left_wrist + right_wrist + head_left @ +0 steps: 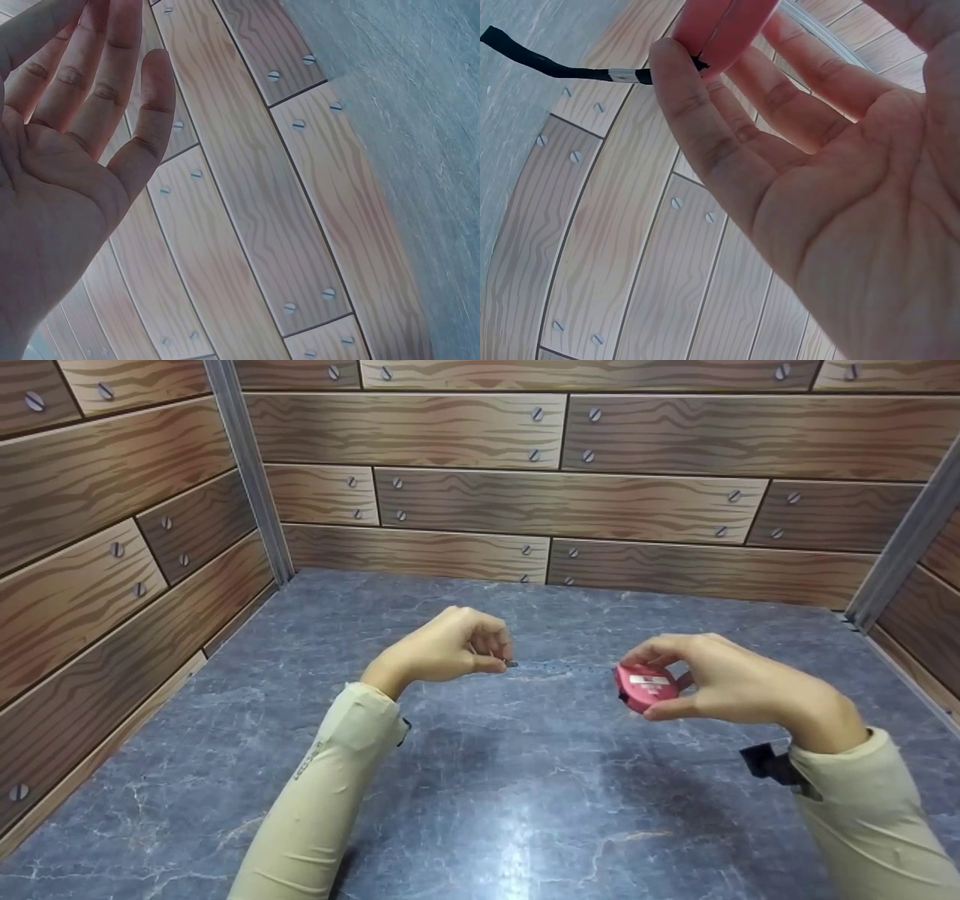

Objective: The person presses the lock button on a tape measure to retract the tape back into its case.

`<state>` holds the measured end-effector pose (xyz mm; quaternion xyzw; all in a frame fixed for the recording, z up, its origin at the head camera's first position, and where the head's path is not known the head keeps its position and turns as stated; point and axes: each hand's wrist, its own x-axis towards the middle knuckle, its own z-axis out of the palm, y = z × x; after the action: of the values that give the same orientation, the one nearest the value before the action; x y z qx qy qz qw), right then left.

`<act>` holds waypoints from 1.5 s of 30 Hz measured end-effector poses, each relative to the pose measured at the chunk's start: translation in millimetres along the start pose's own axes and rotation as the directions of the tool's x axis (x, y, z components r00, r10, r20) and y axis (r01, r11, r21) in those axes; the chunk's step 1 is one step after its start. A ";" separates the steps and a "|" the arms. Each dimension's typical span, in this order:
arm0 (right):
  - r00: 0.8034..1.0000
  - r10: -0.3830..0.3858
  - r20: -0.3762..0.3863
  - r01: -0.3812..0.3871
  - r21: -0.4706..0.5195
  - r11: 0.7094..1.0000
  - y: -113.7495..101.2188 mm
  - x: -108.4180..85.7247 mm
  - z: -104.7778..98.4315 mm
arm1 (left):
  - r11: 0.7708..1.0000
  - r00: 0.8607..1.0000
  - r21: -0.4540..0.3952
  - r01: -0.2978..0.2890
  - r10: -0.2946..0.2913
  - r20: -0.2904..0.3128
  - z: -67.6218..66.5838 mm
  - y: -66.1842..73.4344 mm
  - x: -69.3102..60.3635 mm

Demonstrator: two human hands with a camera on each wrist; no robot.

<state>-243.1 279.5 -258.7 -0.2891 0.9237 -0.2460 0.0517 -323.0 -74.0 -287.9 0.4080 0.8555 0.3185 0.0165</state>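
My right hand (pixel 739 682) grips a red tape measure (pixel 646 687) by its edges, thumb below and fingers above, held over the tabletop. A pale label shows on its face. In the right wrist view the red case (pixel 724 30) sits at the fingertips, with a black strap (pixel 544 66) hanging from it. My left hand (pixel 450 645) pinches the small dark end (pixel 512 664) of the tape between thumb and fingers. A faint thin blade (pixel 566 668) runs between both hands. In the left wrist view, the left fingertips and what they pinch are cut off.
Below both hands lies a dark blue-grey marbled tabletop (pixel 480 780) with a bright light reflection near the front. Wood-plank-patterned walls (pixel 465 431) stand at the back and on both sides, with grey metal posts (pixel 251 472) at the corners.
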 end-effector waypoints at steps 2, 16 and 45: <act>1.000 -0.015 -0.007 0.015 -0.005 1.000 -0.2 0.4 0.5 | 1.000 1.000 -0.003 -0.002 0.002 0.000 0.5 -0.6 -0.1; 0.997 -0.074 -0.033 0.073 -0.037 0.997 -1.0 3.7 5.0 | 1.000 1.000 -0.010 -0.005 0.005 0.012 5.5 3.0 0.7; 0.990 -0.131 -0.058 0.130 -0.022 0.991 -5.3 8.1 12.6 | 0.997 0.997 -0.017 -0.078 0.078 0.008 10.9 12.3 3.6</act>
<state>-244.2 265.9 -266.7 -0.3420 0.9062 -0.2487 0.0054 -313.8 -60.0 -288.8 0.4424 0.8361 0.3242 0.0110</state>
